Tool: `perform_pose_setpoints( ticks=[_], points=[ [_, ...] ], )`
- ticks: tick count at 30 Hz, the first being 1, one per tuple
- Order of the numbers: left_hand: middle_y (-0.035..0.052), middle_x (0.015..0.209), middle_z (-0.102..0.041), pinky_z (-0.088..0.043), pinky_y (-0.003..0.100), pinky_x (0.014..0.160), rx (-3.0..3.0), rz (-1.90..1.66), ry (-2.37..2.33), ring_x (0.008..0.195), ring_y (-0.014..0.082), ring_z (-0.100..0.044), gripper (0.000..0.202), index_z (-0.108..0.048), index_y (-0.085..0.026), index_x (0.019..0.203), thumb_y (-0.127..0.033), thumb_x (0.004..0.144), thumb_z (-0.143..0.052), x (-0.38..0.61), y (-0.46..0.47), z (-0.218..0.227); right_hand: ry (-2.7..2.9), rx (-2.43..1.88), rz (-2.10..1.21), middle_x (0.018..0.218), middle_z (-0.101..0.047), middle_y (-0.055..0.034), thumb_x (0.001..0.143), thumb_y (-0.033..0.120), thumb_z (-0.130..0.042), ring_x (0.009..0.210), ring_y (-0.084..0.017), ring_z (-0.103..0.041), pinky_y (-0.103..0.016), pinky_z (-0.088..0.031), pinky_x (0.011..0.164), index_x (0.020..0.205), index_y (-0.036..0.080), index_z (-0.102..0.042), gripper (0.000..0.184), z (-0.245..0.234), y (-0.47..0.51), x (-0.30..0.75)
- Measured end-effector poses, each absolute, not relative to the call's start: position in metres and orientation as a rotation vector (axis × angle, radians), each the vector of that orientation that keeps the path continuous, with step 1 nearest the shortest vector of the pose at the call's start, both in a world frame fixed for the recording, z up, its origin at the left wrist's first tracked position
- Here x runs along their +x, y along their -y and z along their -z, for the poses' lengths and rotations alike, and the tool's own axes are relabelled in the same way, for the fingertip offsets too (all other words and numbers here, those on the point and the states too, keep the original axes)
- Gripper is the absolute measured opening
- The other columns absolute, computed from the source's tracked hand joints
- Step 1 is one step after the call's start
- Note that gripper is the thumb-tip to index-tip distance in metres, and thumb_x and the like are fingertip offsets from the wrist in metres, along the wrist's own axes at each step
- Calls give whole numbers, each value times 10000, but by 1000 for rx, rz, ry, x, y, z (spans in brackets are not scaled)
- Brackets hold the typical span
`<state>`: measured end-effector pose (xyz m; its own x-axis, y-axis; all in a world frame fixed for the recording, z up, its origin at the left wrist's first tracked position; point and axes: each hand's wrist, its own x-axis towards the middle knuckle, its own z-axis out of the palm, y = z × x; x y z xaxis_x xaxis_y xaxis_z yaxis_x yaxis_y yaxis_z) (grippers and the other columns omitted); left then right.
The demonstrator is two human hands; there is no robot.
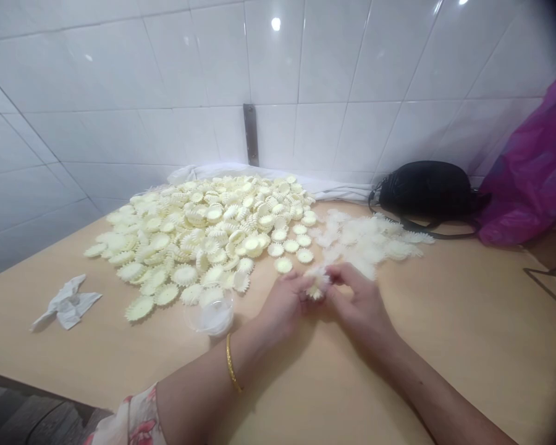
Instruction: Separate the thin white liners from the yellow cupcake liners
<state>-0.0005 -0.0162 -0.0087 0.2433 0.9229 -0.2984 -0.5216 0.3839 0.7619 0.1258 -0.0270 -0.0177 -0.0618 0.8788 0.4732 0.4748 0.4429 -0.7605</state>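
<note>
Between both hands is a small pale flower-shaped piece (pixel 317 289) with a yellowish middle and ragged, petal-like edges. My left hand (pixel 285 303) grips it from the left, fingers closed around its side. From the right, the thumb and fingers of my right hand (pixel 359 303) pinch its edge. Just beyond the hands lies a big heap of cream-yellow scalloped discs (pixel 213 216), several of them loose at its right side. Thin whitish translucent flower-shaped pieces (pixel 366 235) form a smaller pile behind my right hand.
A clear plastic tub (pixel 215 315) with something white in it stands left of my left forearm. A crumpled white tissue (pixel 69 301) lies on the table (pixel 134 364) at the left. At the back right sit a black bag (pixel 426 188) and a magenta plastic bag (pixel 528 173) near the tiled wall.
</note>
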Motion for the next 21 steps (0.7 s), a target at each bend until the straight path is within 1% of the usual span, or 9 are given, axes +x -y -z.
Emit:
perform_pose_setpoints(
  ticks=[2,4,8,10,12,14,17,21],
  points=[
    [38,643,-581,-459,287,553,595,-1050,-804,542,129,-547,77,-542,-121,723,-100,657,-576,-1,16,10,1613,-1181,-587,770,-592,-22,787,307,-535,734,-172,-536,-297,-417,697,775,201,-597,124,17,26,127],
    [40,642,-584,-460,285,542,616,-1035,-783,535,127,-545,55,-562,-110,712,-103,662,-583,-2,15,12,1456,-1191,-759,709,-580,-9,761,324,-571,694,-164,-522,-288,-410,667,703,195,-595,143,17,24,128],
    [48,640,-590,-448,270,518,663,-1000,-778,525,123,-550,57,-565,-104,707,-77,659,-581,-2,15,13,1046,-1111,-1204,617,-550,13,647,338,-692,624,-135,-495,-267,-408,626,611,177,-577,201,20,17,133],
    [50,642,-595,-440,261,509,672,-978,-819,495,112,-540,90,-562,-105,740,-59,663,-567,-1,15,12,930,-1072,-1328,607,-550,17,601,327,-731,604,-123,-488,-257,-407,611,608,170,-582,216,21,14,134],
    [52,645,-596,-431,256,496,690,-931,-842,461,102,-525,116,-565,-100,781,-54,675,-552,-1,16,11,916,-1059,-1365,606,-554,19,589,325,-747,595,-119,-484,-252,-403,603,613,169,-586,225,23,14,134],
    [46,636,-587,-420,250,478,704,-902,-853,439,97,-512,113,-559,-100,792,-58,689,-545,0,17,11,967,-1052,-1353,613,-561,16,607,338,-740,608,-125,-492,-257,-404,609,620,172,-587,226,23,15,133],
    [19,605,-554,-399,240,451,705,-917,-888,413,89,-494,71,-520,-120,735,-62,698,-539,1,17,12,1040,-1047,-1346,618,-572,13,652,372,-713,616,-134,-506,-269,-404,613,636,184,-588,227,22,18,131],
    [-4,591,-527,-384,226,442,712,-964,-944,405,80,-491,90,-484,-131,689,-52,695,-527,-2,17,13,1067,-1014,-1412,643,-596,15,634,376,-733,597,-136,-515,-277,-401,592,687,203,-595,228,19,20,130]
  ],
)
